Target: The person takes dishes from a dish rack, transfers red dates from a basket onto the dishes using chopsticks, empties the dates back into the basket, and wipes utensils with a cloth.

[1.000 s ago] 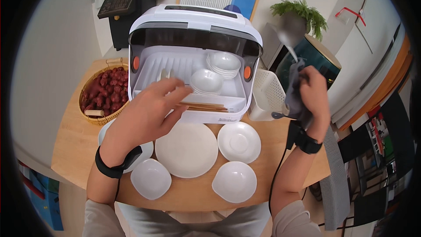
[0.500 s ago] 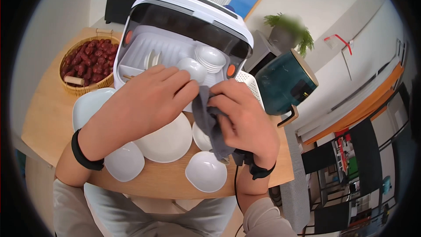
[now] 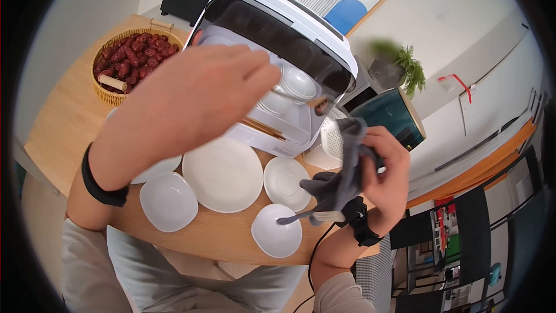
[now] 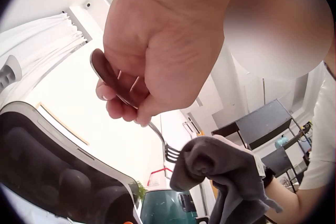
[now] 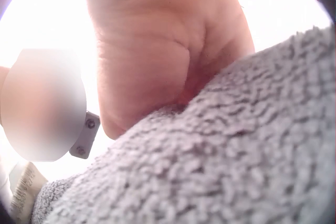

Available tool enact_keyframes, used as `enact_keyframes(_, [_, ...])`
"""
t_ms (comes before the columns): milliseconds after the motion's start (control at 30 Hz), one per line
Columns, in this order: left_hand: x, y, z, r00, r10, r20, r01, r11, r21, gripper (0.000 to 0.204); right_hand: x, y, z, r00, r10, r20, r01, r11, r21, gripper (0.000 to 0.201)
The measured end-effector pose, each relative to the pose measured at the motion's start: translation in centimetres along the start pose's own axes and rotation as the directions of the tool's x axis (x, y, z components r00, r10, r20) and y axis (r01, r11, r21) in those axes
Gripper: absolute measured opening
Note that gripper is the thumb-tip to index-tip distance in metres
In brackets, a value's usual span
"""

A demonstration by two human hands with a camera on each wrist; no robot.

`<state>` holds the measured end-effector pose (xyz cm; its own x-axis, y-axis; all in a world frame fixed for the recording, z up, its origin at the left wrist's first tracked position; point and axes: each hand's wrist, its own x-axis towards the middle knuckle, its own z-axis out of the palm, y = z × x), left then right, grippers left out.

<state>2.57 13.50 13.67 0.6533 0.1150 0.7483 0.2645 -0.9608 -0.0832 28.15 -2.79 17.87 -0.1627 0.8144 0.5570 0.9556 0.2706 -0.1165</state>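
Observation:
My left hand point(image 3: 191, 93) is raised in front of the dish cabinet. In the left wrist view its fingers curl round the handle of a metal fork point(image 4: 111, 80), whose tines point at a grey cloth point(image 4: 220, 163). The head view hides most of this fork behind the hand. My right hand point(image 3: 388, 168) grips the bunched cloth, which hangs over the right side of the table with a pale tag on it. Grey pile fabric fills much of the right wrist view, below the palm point(image 5: 152, 66).
A white dish cabinet point(image 3: 234, 136) with its dark lid raised holds stacked bowls point(image 3: 301, 84) and chopsticks point(image 3: 264, 129). In front lie a large plate point(image 3: 222, 175), a saucer point(image 3: 286, 184) and bowls point(image 3: 169, 202). A basket of dates point(image 3: 110, 94) stands left, a perforated holder point(image 3: 331, 142) and teal appliance point(image 3: 382, 120) right.
A metal utensil rose from the cloth in my right hand; now my left hand holds the fork. The hands met in front of the cabinet, then parted, the right keeping the cloth. The head view tilted.

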Motion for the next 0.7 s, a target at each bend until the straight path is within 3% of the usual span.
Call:
enact_keyframes(67, [0.1, -0.9, -0.6, 0.994, -0.054, -0.098, 0.051, 0.998, -0.029, 0.020, -0.7, 2.1, -1.3, 0.985, 0.059, -0.164, -0.073, 0.994, -0.081, 0.026])
enact_keyframes(100, [0.3, -0.8, -0.7, 0.989, -0.133, -0.071, 0.126, 0.988, -0.093, 0.019, -1.0, 2.8, -1.2, 0.984, 0.057, -0.166, -0.072, 0.994, -0.081, 0.026])
enact_keyframes(133, [0.6, -0.9, -0.7, 0.989, -0.129, -0.071, 0.123, 0.989, -0.086, 0.019, -1.2, 3.4, -1.0, 0.940, 0.080, -0.331, -0.064, 0.996, 0.060, 0.026])
enact_keyframes(167, [1.0, -0.9, -0.5, 0.983, -0.101, -0.155, 0.049, 0.950, -0.310, 0.016, -1.2, 3.6, -0.8, 0.867, 0.125, -0.482, -0.031, 0.980, 0.198, 0.027])
enact_keyframes(200, [1.3, -0.9, -0.1, 0.967, -0.091, -0.238, -0.045, 0.859, -0.511, 0.013, -1.0, 3.2, -0.4, 0.863, 0.126, -0.490, -0.028, 0.979, 0.203, 0.027])
enact_keyframes(233, [1.2, -0.7, 1.5, 0.945, -0.232, -0.232, -0.040, 0.620, -0.783, 0.010, -0.6, 2.4, 0.2, 0.820, 0.137, -0.556, 0.030, 0.959, 0.280, 0.028])
enact_keyframes(267, [1.3, -0.3, 1.8, 0.947, -0.225, -0.229, -0.041, 0.625, -0.780, 0.010, -0.3, 1.6, 0.6, 0.772, 0.155, -0.617, 0.092, 0.932, 0.350, 0.030])
enact_keyframes(333, [1.3, 0.7, 2.3, 0.904, -0.426, 0.031, 0.105, 0.152, -0.983, 0.008, -0.2, 0.9, 1.3, 0.771, 0.167, -0.614, 0.090, 0.927, 0.365, 0.033])
enact_keyframes(367, [1.3, 0.9, 2.7, 0.910, -0.409, 0.066, 0.089, 0.038, -0.995, 0.009, -0.3, 0.7, 1.6, 0.792, 0.125, -0.597, 0.090, 0.944, 0.316, 0.034])
enact_keyframes(400, [1.3, 1.2, 2.9, 0.912, -0.405, 0.069, 0.094, 0.042, -0.995, 0.009, -0.2, 0.4, 2.0, 0.812, 0.084, -0.578, 0.091, 0.959, 0.268, 0.036])
enact_keyframes(467, [1.2, 1.6, 2.7, 0.929, -0.334, 0.161, 0.121, -0.136, -0.983, 0.009, 0.3, -0.5, 3.6, 0.804, 0.071, -0.591, 0.120, 0.953, 0.278, 0.035])
enact_keyframes(533, [1.2, 1.8, 1.9, 0.913, -0.326, 0.247, 0.204, -0.160, -0.966, 0.009, -0.3, -1.0, 5.2, 0.828, 0.378, -0.415, 0.004, 0.736, 0.677, 0.049])
enact_keyframes(567, [1.2, 2.0, 1.6, 0.893, -0.309, 0.327, 0.276, -0.197, -0.941, 0.008, 0.2, -2.0, 5.0, 0.893, 0.184, -0.411, 0.042, 0.875, 0.482, 0.049])
enact_keyframes(600, [1.2, 2.2, 1.8, 0.893, -0.313, 0.323, 0.273, -0.194, -0.942, 0.008, 0.9, -3.5, 4.5, 0.960, 0.160, -0.230, -0.034, 0.881, 0.473, 0.046])
enact_keyframes(667, [0.9, 2.7, 2.3, 0.926, -0.303, 0.223, 0.169, -0.195, -0.966, 0.008, 2.0, -5.4, 5.9, 0.977, 0.080, -0.199, 0.053, 0.808, 0.587, 0.040])
enact_keyframes(700, [0.8, 3.0, 1.7, 0.904, -0.353, 0.243, 0.207, -0.137, -0.969, 0.007, 2.1, -5.4, 6.1, 0.977, 0.079, -0.200, 0.053, 0.811, 0.582, 0.040])
